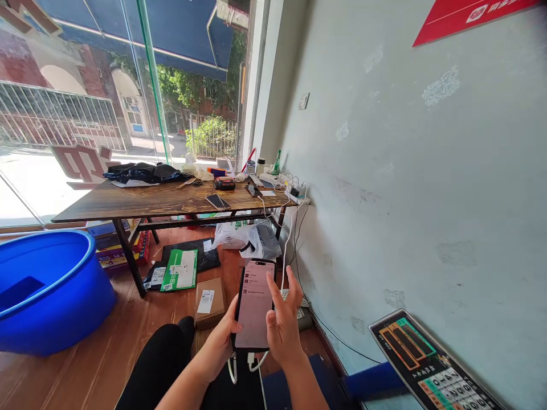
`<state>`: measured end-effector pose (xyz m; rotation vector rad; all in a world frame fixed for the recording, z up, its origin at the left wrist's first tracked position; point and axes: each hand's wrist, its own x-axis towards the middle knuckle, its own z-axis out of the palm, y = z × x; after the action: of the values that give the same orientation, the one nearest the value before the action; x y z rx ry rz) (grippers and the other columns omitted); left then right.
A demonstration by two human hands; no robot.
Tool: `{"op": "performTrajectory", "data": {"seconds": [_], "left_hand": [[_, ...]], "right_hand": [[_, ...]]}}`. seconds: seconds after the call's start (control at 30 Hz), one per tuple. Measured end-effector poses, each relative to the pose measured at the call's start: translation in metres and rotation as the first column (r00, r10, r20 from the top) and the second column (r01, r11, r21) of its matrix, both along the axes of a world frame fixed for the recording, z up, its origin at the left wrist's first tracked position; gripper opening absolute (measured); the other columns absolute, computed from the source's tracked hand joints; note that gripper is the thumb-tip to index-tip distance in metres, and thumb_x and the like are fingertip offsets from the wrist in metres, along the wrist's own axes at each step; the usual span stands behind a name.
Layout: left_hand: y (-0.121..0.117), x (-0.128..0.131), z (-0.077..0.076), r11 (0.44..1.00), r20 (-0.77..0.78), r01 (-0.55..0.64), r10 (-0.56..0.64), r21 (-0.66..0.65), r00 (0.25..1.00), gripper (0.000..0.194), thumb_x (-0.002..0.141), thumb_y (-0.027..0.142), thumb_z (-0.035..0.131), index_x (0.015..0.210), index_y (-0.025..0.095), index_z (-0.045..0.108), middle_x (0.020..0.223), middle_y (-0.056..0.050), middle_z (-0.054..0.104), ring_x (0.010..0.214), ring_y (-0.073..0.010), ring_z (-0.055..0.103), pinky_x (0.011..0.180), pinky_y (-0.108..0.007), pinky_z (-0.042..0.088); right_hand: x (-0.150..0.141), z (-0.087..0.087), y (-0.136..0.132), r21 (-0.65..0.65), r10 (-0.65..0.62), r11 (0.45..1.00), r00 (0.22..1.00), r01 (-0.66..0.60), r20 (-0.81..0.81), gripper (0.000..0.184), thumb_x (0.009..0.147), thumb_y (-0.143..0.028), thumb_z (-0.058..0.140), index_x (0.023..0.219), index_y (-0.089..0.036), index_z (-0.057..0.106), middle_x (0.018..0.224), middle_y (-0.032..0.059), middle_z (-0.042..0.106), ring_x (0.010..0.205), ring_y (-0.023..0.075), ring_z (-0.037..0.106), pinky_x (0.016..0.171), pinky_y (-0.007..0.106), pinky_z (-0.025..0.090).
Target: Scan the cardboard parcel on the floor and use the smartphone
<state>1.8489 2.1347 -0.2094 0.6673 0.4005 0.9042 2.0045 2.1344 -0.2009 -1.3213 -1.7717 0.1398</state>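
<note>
A smartphone (255, 319) with a dark case is upright in front of me, its screen lit with a few lines of a list near the top. My left hand (222, 344) grips its lower left side, the thumb lying over the screen's edge. Over the right edge, my right hand (285, 324) has its fingers spread, the index finger at or just above the upper right of the screen; I cannot tell whether it touches. A white charging cable (258, 364) hangs under the phone's bottom end, beside a light strap.
A wooden table (171, 199) holds more phones, cables and a dark bag. Beneath lie parcels (182, 270) and plastic bags. To the left stands a large blue tub (51, 290); a scale's keypad panel (431, 364) juts in at lower right. A cardboard box (210, 302) sits on the floor.
</note>
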Motion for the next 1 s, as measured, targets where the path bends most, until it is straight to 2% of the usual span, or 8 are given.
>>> {"op": "performTrajectory", "data": {"seconds": [0.1, 0.2, 0.33, 0.4, 0.53, 0.73, 0.9, 1.0], "left_hand": [[-0.003, 0.000, 0.005, 1.000, -0.025, -0.025, 0.025, -0.017, 0.999, 0.068, 0.075, 0.017, 0.046, 0.139, 0.031, 0.031, 0.132, -0.008, 0.050, 0.094, -0.0232, 0.061, 0.068, -0.033, 0.055], [-0.005, 0.000, 0.009, 0.999, -0.033, -0.028, 0.026, -0.044, 0.999, 0.068, 0.074, 0.019, 0.046, 0.139, 0.031, 0.033, 0.130, -0.008, 0.051, 0.093, -0.0244, 0.061, 0.066, -0.035, 0.054], [-0.006, 0.000, 0.011, 0.987, -0.047, -0.080, 0.074, -0.143, 0.996, 0.080, 0.070, 0.020, 0.050, 0.143, 0.035, 0.021, 0.129, -0.005, 0.052, 0.100, -0.0248, 0.057, 0.074, -0.036, 0.053], [-0.005, -0.001, 0.011, 0.984, -0.035, -0.084, 0.079, -0.160, 0.996, 0.086, 0.068, 0.021, 0.053, 0.144, 0.037, 0.016, 0.129, -0.005, 0.052, 0.102, -0.0251, 0.056, 0.076, -0.036, 0.052], [-0.005, -0.002, 0.012, 0.987, -0.019, -0.066, 0.064, -0.149, 0.998, 0.086, 0.068, 0.022, 0.053, 0.143, 0.039, 0.016, 0.126, -0.004, 0.053, 0.100, -0.0249, 0.058, 0.078, -0.037, 0.050], [-0.004, -0.002, 0.016, 0.992, 0.001, -0.050, 0.051, -0.118, 0.999, 0.085, 0.067, 0.023, 0.051, 0.143, 0.039, 0.015, 0.126, -0.004, 0.053, 0.100, -0.0249, 0.058, 0.078, -0.037, 0.050], [-0.003, -0.004, 0.008, 0.995, 0.008, -0.048, 0.049, -0.092, 0.999, 0.091, 0.065, 0.015, 0.046, 0.145, 0.035, 0.007, 0.123, -0.006, 0.056, 0.099, -0.0248, 0.058, 0.074, -0.036, 0.051], [-0.002, -0.005, 0.003, 0.998, 0.015, -0.040, 0.041, -0.037, 0.999, 0.100, 0.055, 0.009, 0.044, 0.146, 0.029, 0.005, 0.118, -0.008, 0.059, 0.099, -0.0262, 0.058, 0.071, -0.036, 0.051]], "right_hand": [[-0.001, -0.005, 0.001, 0.028, 0.018, 1.000, 0.994, -0.015, -0.105, 0.065, 0.090, -0.061, 0.019, 0.147, -0.031, 0.014, 0.155, 0.0087, 0.001, 0.142, 0.0358, 0.004, 0.107, 0.067, 0.016], [0.000, -0.008, 0.001, -0.065, 0.112, 0.987, 0.914, -0.149, -0.390, 0.067, 0.090, -0.060, 0.024, 0.147, -0.028, 0.007, 0.154, 0.0116, 0.015, 0.142, 0.0304, 0.016, 0.110, 0.058, 0.025], [0.006, -0.006, -0.002, -0.258, 0.225, 0.800, 0.669, -0.542, -0.708, 0.059, 0.089, -0.049, 0.041, 0.141, -0.025, 0.030, 0.137, 0.0116, 0.049, 0.126, 0.0272, 0.047, 0.100, 0.044, 0.044], [0.010, -0.004, -0.006, -0.274, 0.257, 0.722, 0.613, -0.636, -0.747, 0.057, 0.082, -0.043, 0.050, 0.135, -0.025, 0.041, 0.129, 0.0091, 0.057, 0.118, 0.0277, 0.054, 0.096, 0.043, 0.048], [0.014, -0.002, -0.011, -0.236, 0.304, 0.641, 0.525, -0.730, -0.795, 0.063, 0.072, -0.035, 0.054, 0.134, -0.026, 0.042, 0.126, 0.0067, 0.058, 0.114, 0.0286, 0.055, 0.094, 0.045, 0.049], [0.014, -0.005, -0.010, -0.219, 0.318, 0.657, 0.529, -0.721, -0.786, 0.062, 0.071, -0.025, 0.053, 0.133, -0.025, 0.044, 0.125, 0.0076, 0.059, 0.113, 0.0269, 0.056, 0.096, 0.045, 0.047], [0.014, -0.010, -0.009, -0.255, 0.283, 0.649, 0.539, -0.717, -0.793, 0.067, 0.071, -0.037, 0.048, 0.136, -0.021, 0.040, 0.124, 0.0097, 0.058, 0.108, 0.0286, 0.058, 0.086, 0.045, 0.052], [0.012, -0.008, -0.010, -0.296, 0.233, 0.646, 0.550, -0.704, -0.802, 0.063, 0.077, -0.039, 0.044, 0.138, -0.022, 0.038, 0.129, 0.0088, 0.055, 0.113, 0.0275, 0.054, 0.094, 0.043, 0.047]]}}
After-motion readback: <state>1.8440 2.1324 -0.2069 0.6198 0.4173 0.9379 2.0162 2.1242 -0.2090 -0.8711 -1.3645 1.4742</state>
